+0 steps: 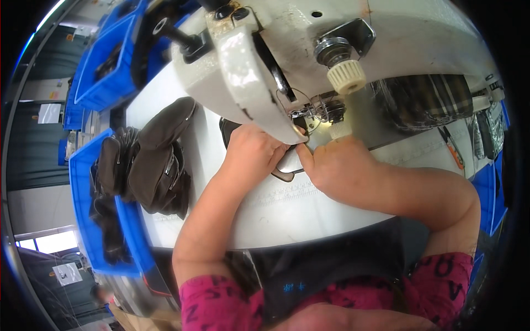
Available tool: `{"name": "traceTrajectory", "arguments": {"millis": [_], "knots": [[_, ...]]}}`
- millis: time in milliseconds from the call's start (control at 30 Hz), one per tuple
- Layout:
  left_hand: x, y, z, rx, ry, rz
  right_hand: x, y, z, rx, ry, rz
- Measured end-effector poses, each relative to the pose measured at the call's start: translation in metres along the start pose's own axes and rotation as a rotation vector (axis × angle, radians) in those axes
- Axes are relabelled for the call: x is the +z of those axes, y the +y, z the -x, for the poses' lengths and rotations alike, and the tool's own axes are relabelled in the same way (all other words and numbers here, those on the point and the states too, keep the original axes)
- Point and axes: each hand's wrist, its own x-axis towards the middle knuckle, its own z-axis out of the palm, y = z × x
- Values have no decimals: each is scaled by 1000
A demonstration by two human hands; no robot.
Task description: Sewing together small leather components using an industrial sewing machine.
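At the white sewing machine [237,71], both my hands are close under its head, to either side of the needle area. My left hand [249,153], fingers curled together, holds a dark brown fabric piece [226,131] whose rounded edge shows past the knuckles. My right hand [343,165] is closed, thumb and forefinger pinched at the piece's other side. A pale tan edge [284,176] of the work sticks out below, between the hands. Much of the piece and the needle itself are hidden by my fingers and the machine head.
Dark brown zippered pouches [160,160] are heaped on the left, partly over a blue bin [83,182]. Another blue bin [107,66] stands farther back. On the right lie orange-handled snips [454,149] and a plaid, plastic-wrapped bundle [425,102]. A printed ruler [281,193] runs along the white table.
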Motion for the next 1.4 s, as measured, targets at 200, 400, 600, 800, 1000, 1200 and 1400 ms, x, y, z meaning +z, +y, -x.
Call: {"name": "traceTrajectory", "arguments": {"millis": [200,400,600,800,1000,1200,1400], "knots": [[-1,4,-3,-13,21,36,1,-3,0,-6,28,6],[1,7,-5,-60,52,57,7,-1,-1,-2,50,14],[6,14,-6,-147,94,-54,8,3,-4,44,13,32],[5,13,-5,-186,80,-90,16,10,-4,70,118,-58],[-2,6,-4,-164,71,104,10,12,-3,68,69,-96],[4,-2,-2,-158,51,-11,16,11,-5,38,91,-34],[2,0,-5,-92,76,-81,15,9,-5,36,39,16]]}}
